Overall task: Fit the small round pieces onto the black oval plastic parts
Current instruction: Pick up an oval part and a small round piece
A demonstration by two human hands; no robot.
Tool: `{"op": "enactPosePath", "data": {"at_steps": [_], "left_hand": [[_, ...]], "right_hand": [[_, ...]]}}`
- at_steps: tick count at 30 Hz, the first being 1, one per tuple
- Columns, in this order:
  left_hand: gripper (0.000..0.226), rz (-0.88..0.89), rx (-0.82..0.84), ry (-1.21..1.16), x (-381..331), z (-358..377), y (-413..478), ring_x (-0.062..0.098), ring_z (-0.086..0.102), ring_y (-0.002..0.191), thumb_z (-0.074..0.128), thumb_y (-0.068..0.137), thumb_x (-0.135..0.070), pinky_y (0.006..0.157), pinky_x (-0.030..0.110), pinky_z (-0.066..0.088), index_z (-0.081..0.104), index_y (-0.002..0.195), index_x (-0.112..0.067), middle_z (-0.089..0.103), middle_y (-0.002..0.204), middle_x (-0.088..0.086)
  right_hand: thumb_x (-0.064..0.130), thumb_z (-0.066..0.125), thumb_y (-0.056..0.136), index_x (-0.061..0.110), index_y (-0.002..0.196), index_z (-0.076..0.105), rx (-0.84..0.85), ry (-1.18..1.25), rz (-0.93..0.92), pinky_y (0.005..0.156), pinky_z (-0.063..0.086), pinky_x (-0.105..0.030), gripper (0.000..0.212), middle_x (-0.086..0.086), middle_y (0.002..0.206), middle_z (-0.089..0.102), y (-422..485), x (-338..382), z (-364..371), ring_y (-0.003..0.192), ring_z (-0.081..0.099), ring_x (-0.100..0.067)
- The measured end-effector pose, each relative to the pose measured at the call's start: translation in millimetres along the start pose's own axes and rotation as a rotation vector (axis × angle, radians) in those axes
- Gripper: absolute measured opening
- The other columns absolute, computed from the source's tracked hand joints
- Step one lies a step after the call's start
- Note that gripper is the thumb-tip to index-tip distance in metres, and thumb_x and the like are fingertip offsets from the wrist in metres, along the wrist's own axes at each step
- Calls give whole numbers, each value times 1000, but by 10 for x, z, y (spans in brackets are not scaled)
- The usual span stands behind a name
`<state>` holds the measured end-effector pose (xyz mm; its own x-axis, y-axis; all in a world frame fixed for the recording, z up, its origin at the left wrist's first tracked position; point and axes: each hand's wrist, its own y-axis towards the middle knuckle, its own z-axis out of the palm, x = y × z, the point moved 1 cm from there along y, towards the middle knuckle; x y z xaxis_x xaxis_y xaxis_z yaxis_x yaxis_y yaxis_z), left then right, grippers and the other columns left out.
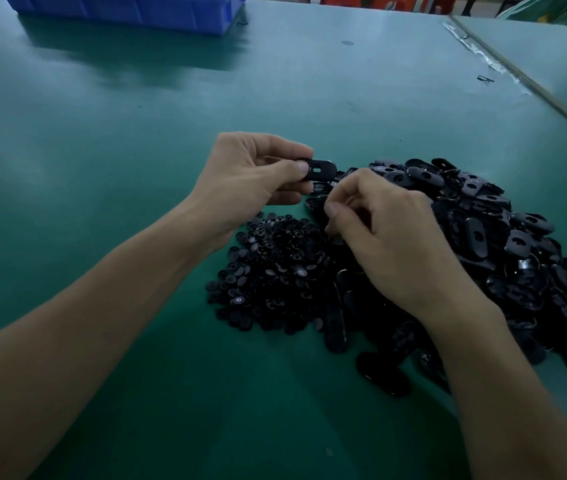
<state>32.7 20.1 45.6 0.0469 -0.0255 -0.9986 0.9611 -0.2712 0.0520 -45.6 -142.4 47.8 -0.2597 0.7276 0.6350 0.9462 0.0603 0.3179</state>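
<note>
While pinched in left grip (pixel 251 178), oval part (pixel 321 169) just beyond curled right grip (pixel 389 237), its hold unclear

Surfaces – plastic on matt mat
Oval parts (pixel 476 233) were glossy black plastic; table (pixel 136 133) smooth green; bin (pixel 129 8) blue plastic.

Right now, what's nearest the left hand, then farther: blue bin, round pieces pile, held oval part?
1. Oval part, pinched in the left hand.
2. Round pieces pile, on the table just below it.
3. Blue bin, far back, top left.
</note>
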Motion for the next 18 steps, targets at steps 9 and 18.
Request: {"op": "enactPosePath", "data": {"at_steps": [9,18], "left_hand": [[16,8,13,28,-3,34,-31,19,73,73,71,83,5,64,22,57,72,85,-11,75,73,9],[20,15,54,42,-50,53,-73,17,74,72,69,85,7,63,22,57,71,90,-12,75,74,5]], "right_hand": [[7,77,85,24,95,76,-130,412,44,70,55,-22,21,5,75,74,9,-128,-96,72,72,-12],[5,74,87,21,86,69,-146,497,111,57,51,-16,16,-2,72,74,24,-128,-92,64,73,-13]]}}
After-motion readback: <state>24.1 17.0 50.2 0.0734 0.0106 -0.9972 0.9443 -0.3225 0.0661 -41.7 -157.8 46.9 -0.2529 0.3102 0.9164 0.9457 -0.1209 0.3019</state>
